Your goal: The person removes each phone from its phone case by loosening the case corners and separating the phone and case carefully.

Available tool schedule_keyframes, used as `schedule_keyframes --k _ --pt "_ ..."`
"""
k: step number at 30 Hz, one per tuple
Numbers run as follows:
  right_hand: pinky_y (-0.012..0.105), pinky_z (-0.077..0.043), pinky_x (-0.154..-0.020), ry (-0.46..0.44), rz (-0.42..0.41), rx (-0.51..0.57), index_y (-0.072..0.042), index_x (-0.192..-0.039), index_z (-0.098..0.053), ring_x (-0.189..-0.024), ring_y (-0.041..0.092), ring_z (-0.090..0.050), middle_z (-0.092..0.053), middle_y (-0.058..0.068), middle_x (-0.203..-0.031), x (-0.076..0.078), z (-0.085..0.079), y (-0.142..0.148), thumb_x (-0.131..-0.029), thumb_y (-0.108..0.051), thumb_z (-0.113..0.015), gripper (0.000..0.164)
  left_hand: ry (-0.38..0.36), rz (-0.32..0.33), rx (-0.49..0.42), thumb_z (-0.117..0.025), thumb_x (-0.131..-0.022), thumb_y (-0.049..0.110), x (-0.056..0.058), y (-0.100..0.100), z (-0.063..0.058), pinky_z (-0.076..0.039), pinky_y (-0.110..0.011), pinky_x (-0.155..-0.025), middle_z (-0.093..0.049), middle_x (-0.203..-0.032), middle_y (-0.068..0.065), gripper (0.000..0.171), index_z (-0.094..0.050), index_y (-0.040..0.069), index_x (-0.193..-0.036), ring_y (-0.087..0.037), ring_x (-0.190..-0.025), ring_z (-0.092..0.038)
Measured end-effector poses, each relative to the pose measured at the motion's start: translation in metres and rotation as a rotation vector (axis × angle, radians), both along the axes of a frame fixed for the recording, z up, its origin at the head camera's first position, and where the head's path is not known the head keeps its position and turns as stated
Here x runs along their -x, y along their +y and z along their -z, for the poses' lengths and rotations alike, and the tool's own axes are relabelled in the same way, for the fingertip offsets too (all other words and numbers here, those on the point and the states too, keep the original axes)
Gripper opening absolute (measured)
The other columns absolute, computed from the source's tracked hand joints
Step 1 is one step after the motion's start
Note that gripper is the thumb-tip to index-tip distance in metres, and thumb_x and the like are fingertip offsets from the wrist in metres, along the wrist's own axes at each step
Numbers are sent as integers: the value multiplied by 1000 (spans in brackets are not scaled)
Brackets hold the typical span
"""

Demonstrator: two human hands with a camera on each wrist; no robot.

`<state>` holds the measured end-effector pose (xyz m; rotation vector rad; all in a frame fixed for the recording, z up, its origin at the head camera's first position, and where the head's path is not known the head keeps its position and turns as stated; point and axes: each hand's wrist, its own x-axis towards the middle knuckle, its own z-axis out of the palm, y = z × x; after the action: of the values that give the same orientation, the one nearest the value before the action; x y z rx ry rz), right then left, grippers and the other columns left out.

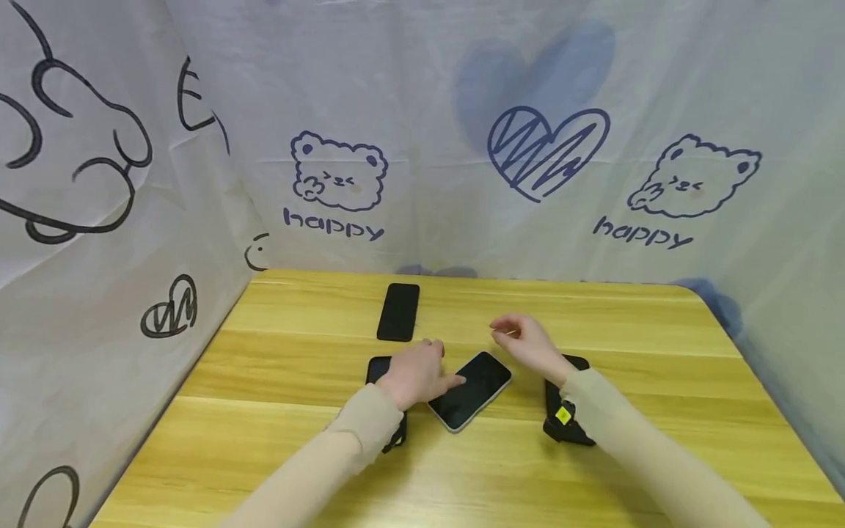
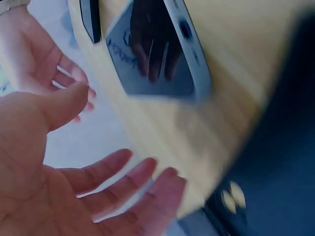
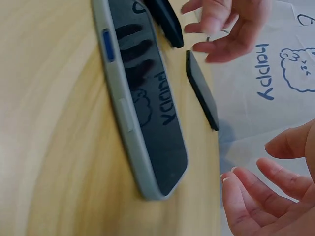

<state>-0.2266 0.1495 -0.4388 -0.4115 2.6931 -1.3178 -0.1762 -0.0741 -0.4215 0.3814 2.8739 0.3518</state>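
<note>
A smartphone in a pale grey case [image 1: 470, 391] lies screen up and slanted at the middle of the wooden table. My left hand [image 1: 417, 372] hovers at its left side, thumb overlapping the screen in the head view; the left wrist view has this hand's fingers [image 2: 123, 191] spread and relaxed with nothing in them. To the right, beyond the phone, my right hand [image 1: 526, 343] is raised, its loosely bent fingers [image 3: 263, 191] holding nothing. The grey phone's dark screen [image 3: 152, 108] reflects fingers in the right wrist view.
A black phone [image 1: 398, 312] lies near the table's back edge. Another black, flat object [image 1: 378, 369] is partly hidden under the left hand. Beneath the right forearm sits a black object [image 1: 556, 422] with a yellow square. A printed white curtain [image 1: 422, 220] encloses the back and left.
</note>
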Motion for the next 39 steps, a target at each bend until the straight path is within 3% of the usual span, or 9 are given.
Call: schedule_keyframes --k 4,8,13,18,26,31,39 --pt "39 -57 -84 -26 0 14 5 -125 -63 -101 32 -67 -69 21 -117 -2 7 7 -101 -13 -58 30 -121 -6 17 -70 -85 65 -2 18 8 -58 -44 -87 -63 -130 -14 80 -56 4 -134 -30 -107 -67" --pt "38 -57 -85 -73 8 53 4 -128 -61 -102 33 -67 -68 22 -119 -3 15 14 -102 -14 -57 32 -158 -31 79 -76 -78 67 -2 28 10 -57 -43 -90 -60 -136 -15 91 -53 5 -140 -30 -114 -64" --pt "38 -57 -86 -124 19 89 4 -130 -60 -101 31 -67 -66 23 -119 -5 23 22 -103 -14 -56 33 -136 -23 152 -84 -70 65 -1 34 10 -57 -41 -85 -62 -123 -14 90 -59 6 -133 -28 -104 -66" --pt "38 -57 -88 -143 29 110 5 -131 -58 -101 30 -67 -67 23 -118 -8 27 28 -103 -15 -55 34 -113 -47 159 -91 -61 62 4 40 12 -57 -38 -79 -66 -112 -11 81 -66 8 -116 -24 -97 -64" --pt "38 -58 -91 -167 35 147 6 -132 -56 -104 30 -68 -67 25 -119 -13 28 32 -103 -12 -54 34 -162 -115 191 -93 -57 61 8 48 13 -55 -33 -67 -68 -89 1 63 -72 14 -95 -15 -76 -61" --pt "41 -58 -93 -183 40 180 7 -134 -55 -106 32 -68 -66 27 -122 -15 28 35 -104 -13 -53 35 -182 -131 212 -92 -59 62 6 49 10 -55 -33 -67 -68 -88 2 61 -72 16 -94 -14 -74 -60" --pt "34 -58 -88 -185 64 214 7 -134 -55 -105 29 -69 -66 28 -124 -16 28 36 -103 -12 -54 36 -200 -148 224 -89 -59 68 1 46 9 -54 -31 -66 -68 -90 1 70 -72 16 -101 -14 -74 -59"
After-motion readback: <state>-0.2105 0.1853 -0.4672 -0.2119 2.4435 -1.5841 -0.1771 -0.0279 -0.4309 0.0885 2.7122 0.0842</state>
